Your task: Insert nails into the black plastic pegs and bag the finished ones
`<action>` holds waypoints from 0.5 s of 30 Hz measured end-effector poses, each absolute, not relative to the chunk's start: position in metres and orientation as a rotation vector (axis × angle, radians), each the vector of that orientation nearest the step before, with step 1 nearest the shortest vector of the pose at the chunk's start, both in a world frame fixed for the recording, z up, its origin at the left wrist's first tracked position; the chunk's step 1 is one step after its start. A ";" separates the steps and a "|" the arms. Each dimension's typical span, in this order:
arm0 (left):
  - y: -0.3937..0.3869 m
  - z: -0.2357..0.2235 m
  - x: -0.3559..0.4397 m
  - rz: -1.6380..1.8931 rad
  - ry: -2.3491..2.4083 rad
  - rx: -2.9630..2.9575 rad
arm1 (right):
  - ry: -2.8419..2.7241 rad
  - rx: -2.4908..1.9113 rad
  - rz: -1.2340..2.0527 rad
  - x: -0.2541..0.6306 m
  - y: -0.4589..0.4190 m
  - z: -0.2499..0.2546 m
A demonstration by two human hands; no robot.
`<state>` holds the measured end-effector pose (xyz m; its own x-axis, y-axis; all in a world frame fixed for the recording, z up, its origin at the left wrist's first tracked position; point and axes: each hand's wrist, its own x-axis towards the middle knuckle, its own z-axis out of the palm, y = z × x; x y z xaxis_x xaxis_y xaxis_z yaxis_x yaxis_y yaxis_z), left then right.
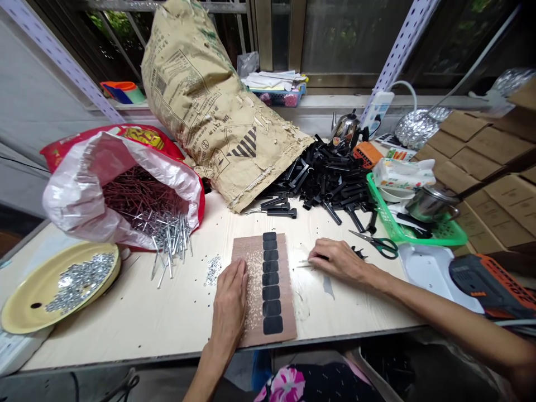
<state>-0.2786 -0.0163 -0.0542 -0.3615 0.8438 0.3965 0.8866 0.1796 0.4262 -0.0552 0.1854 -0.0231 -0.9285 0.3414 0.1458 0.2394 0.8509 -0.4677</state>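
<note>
Both hands using, working at a brown board (pixel 286 304) on a pale tabletop (pixel 167 324). Resting the left hand (pixel 229 296) palm down on the board's left edge, keeping its fingers close together and slightly bent; being unable to tell about any hold beneath the palm. Holding the right hand (pixel 339 259) just right of the board, curling its fingers halfway, fingertips down at a few thin metal pieces (pixel 305 263); being unable to tell pinching from merely touching. Seeing eight black rounded squares (pixel 271 278) running down the board right of its middle, and pale specks (pixel 253 285) covering its left part. Noticing small silvery bits (pixel 213 271) just left of the board and, farther left, a yellow dish (pixel 20 315) carrying more. Finding, beyond the board to its left, a red-and-white bag (pixel 62 201) spilling metal rods (pixel 171 231), and, behind the board, a printed paper sack (pixel 226 123). Spotting a heap of black parts (pixel 322 173) behind the board to its right, dark-handled scissors (pixel 386 245) right of the board, and, farther right, a green basket (pixel 444 237), an orange-and-black device (pixel 494 287) and cardboard boxes (pixel 481 156).
</note>
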 end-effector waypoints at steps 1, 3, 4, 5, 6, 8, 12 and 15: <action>-0.016 -0.055 -0.278 -0.945 -2.351 -1.730 | -2.838 -0.450 0.631 -0.051 0.191 -0.020; -0.015 -0.055 -0.277 -0.986 -2.342 -1.723 | -2.855 -0.452 0.546 -0.054 0.201 -0.017; -0.016 -0.055 -0.276 -1.013 -2.345 -1.719 | -2.831 -0.464 0.500 -0.062 0.207 -0.016; -0.017 -0.054 -0.276 -1.042 -2.352 -1.709 | -2.795 -0.482 0.453 -0.073 0.213 -0.017; -0.018 -0.052 -0.277 -1.070 -2.365 -1.687 | -2.757 -0.502 0.404 -0.088 0.218 -0.018; -0.024 -0.045 -0.284 -1.102 -2.400 -1.569 | -2.713 -0.535 0.302 -0.122 0.229 -0.024; -0.045 -0.032 -0.316 -0.972 -2.473 -1.224 | -2.786 -0.596 0.104 -0.180 0.242 -0.041; -0.059 -0.031 -0.340 -0.837 -2.540 -1.155 | -2.860 -0.647 0.019 -0.200 0.244 -0.051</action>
